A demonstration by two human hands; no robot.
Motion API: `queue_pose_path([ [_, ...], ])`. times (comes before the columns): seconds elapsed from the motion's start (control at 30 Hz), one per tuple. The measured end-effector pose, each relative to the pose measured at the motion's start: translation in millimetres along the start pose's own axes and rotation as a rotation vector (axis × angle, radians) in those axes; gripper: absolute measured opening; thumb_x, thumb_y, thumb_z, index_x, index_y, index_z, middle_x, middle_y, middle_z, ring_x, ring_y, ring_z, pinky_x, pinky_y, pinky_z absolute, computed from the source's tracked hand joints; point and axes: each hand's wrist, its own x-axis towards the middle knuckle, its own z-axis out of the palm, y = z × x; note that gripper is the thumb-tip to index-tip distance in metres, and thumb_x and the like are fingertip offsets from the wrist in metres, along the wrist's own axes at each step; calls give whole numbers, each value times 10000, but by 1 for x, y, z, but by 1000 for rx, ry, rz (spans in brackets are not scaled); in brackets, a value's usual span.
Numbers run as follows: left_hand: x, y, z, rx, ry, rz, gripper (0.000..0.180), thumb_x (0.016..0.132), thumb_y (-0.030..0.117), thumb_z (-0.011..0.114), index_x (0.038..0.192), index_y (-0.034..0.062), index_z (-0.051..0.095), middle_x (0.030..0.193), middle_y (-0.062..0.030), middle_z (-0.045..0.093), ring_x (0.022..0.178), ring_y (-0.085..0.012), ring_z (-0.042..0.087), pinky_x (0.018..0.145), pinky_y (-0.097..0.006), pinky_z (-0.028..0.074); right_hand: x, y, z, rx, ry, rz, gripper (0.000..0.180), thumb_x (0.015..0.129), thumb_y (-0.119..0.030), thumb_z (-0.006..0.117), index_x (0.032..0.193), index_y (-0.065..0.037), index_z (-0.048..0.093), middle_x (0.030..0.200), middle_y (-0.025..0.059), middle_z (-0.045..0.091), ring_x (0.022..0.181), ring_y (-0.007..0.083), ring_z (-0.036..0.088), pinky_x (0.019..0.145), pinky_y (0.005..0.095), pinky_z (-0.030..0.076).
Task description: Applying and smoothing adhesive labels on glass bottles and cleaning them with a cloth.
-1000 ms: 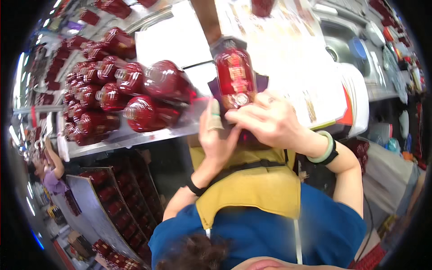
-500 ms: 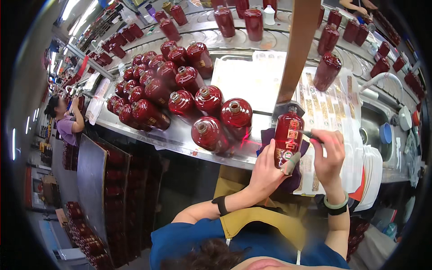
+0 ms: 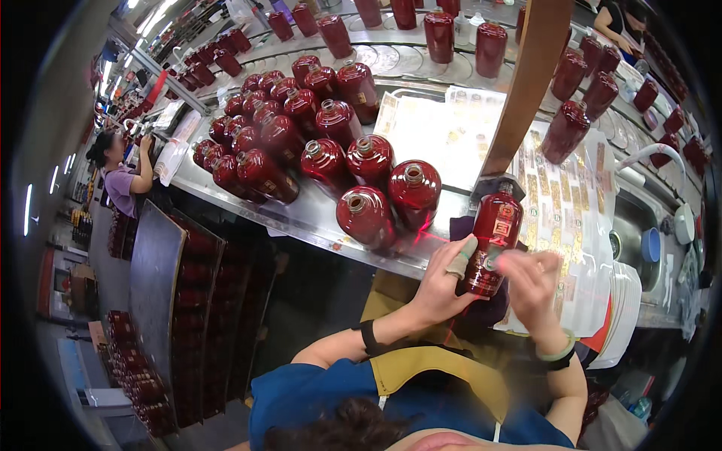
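A dark red glass bottle (image 3: 502,214) with gold lettering lies tilted in front of me, its neck against a dark holder (image 3: 487,186) at the foot of a brown post. My left hand (image 3: 435,284) grips the bottle's lower left side; a pale green cover (image 3: 461,259) wraps one finger. Over the lower front of the bottle, my right hand (image 3: 532,292) has its fingers drawn together by a small round green and white mark. Motion blurs those fingertips, and what they hold cannot be made out. A dark purple cloth (image 3: 462,227) sits under the bottle.
Several red bottles (image 3: 323,161) crowd the metal table to the left. Sheets of gold decals (image 3: 560,197) lie to the right, beside a sink (image 3: 635,218) with a blue bowl (image 3: 650,244). A brown post (image 3: 526,90) rises behind the bottle. Co-workers are farther off.
My right hand has moved down the bottle's front; the dark stick-like tool it pinched no longer shows clearly. My left hand has shifted up along the side. The whole view has swung slightly.
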Motion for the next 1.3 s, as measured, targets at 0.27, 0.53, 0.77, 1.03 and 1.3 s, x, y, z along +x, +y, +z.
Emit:
queue_pose_path([
  [0.27,-7,-13,2,-50,-29,-8,963,672,154,916,1491,-61,457,1498,-248,505,1327,-421,526,1119,-469,419,10,7,-5,-91,58,197,251,787,25,709,991,-114,757,945,20,728,855,246,568,809,385,410],
  [0.53,-2,-5,4,-85,-39,-79,1038,651,101,923,1534,-44,397,1523,-246,457,1384,-412,473,1151,-443,397,8,-3,-3,64,-4,260,249,804,9,756,1038,-69,731,959,36,745,790,244,581,814,362,414],
  [0.77,2,-4,4,-25,-12,5,964,658,129,927,1480,-54,457,1543,-239,423,1384,-415,462,1147,-454,398,-15,-33,-6,212,-209,0,215,796,-54,757,1004,-109,756,942,35,732,825,261,604,753,388,451],
  [1.03,8,22,-34,36,20,245,980,753,427,893,1500,-28,451,1476,-202,508,1289,-386,536,1085,-461,445,6,10,-36,67,274,451,175,895,66,686,1062,18,669,904,124,635,814,247,577,688,323,454],
  [1.3,140,99,-201,-328,609,225,267,962,91,685,1204,-14,645,982,-100,723,797,-122,620,745,-288,507,6,-4,-35,128,286,332,184,887,66,696,1065,31,670,918,133,653,809,263,576,726,346,462],
])
